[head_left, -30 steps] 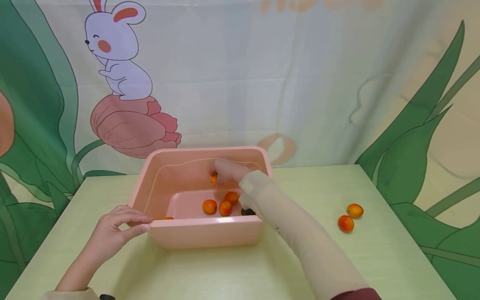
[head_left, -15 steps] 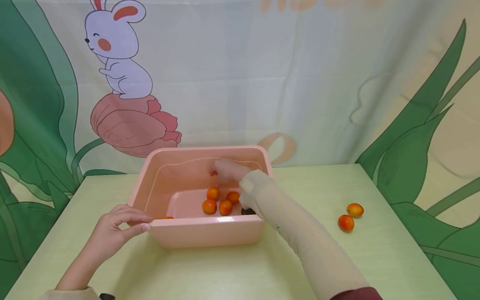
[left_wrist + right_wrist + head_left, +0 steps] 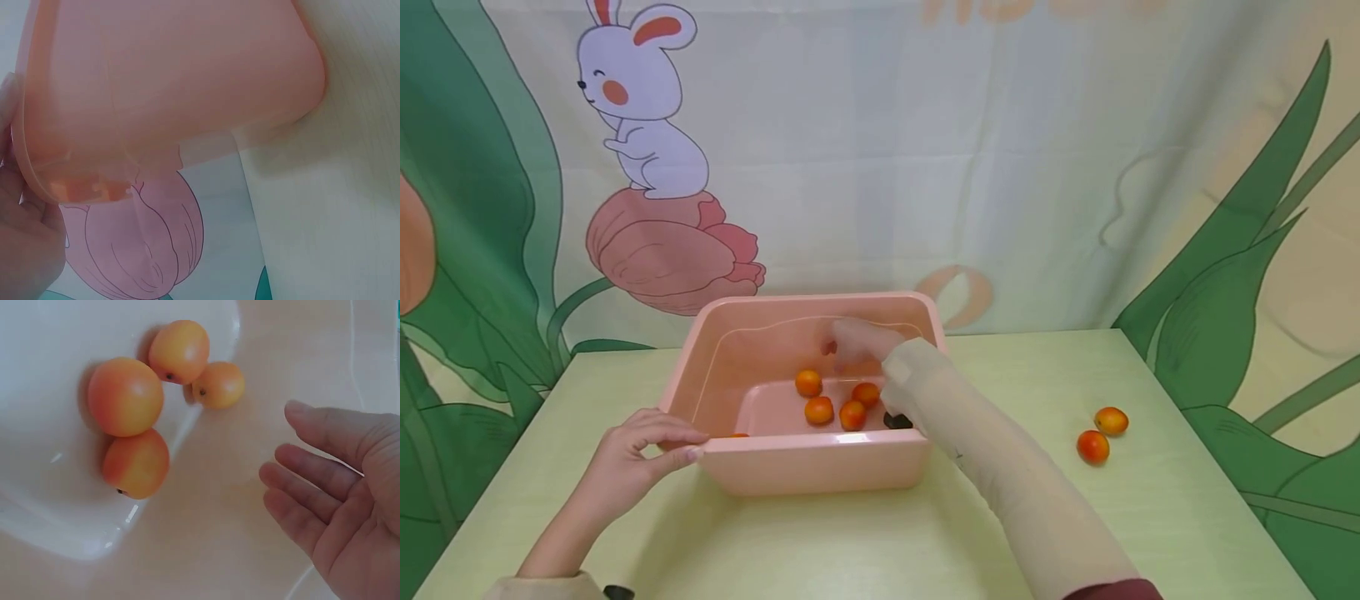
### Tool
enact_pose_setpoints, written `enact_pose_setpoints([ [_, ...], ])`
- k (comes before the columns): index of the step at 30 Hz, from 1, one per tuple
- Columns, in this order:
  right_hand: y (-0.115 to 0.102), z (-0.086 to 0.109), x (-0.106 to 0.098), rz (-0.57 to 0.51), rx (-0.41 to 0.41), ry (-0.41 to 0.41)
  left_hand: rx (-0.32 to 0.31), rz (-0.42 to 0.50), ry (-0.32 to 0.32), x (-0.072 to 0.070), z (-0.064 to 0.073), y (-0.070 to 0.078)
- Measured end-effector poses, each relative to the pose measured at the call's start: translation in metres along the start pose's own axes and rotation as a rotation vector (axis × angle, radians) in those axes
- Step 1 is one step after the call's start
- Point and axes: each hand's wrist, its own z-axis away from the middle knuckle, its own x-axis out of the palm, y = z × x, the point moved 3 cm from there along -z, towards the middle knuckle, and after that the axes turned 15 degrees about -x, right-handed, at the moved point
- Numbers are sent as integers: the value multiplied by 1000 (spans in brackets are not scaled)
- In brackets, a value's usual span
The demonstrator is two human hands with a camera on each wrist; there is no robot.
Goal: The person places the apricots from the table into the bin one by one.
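Note:
A pink plastic bin (image 3: 812, 467) stands on the table. My left hand (image 3: 632, 467) grips its near left corner, thumb on the front and fingers over the rim. Inside the bin, my right hand (image 3: 861, 342) is held above the floor near the back wall. In the right wrist view, that palm (image 3: 350, 531) is bare and its fingers are relaxed, apart from the fruit. Several small round orange-red fruits with dark stem spots lie in the bin, among them one at the left (image 3: 808, 382) and one in front (image 3: 853, 415). Another (image 3: 737, 435) shows partly behind the front rim.
Two more orange-red fruits, one nearer (image 3: 1092, 447) and one behind it (image 3: 1111, 421), lie on the pale green table (image 3: 1000, 517) right of the bin. Behind the table hangs a curtain (image 3: 850, 167) printed with a rabbit and leaves.
My right hand has let go of a fruit, which dropped to the bin floor and then rolled left beside the others. My left hand stays on the rim.

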Motion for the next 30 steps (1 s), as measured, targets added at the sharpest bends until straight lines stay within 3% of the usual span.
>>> enact_pose_setpoints([
  [3,-6,0,-6,142,-110,-13,-3,-1,-4,1,0,0],
  [6,-7,-34,-15,467,-373,-109,6,5,-1,1,0,0],
  [10,-10,-80,-24,807,-627,-211,13,11,3,1,0,0],
  [14,-20,-77,-28,826,-615,-327,15,14,5,1,0,0],
  [17,-27,-70,-35,862,-629,-352,22,16,9,1,0,1],
  [23,-36,-50,-60,901,-755,-294,40,24,23,1,0,1],
  [30,-29,-31,-97,871,-780,-243,73,52,34,3,0,-1],
])
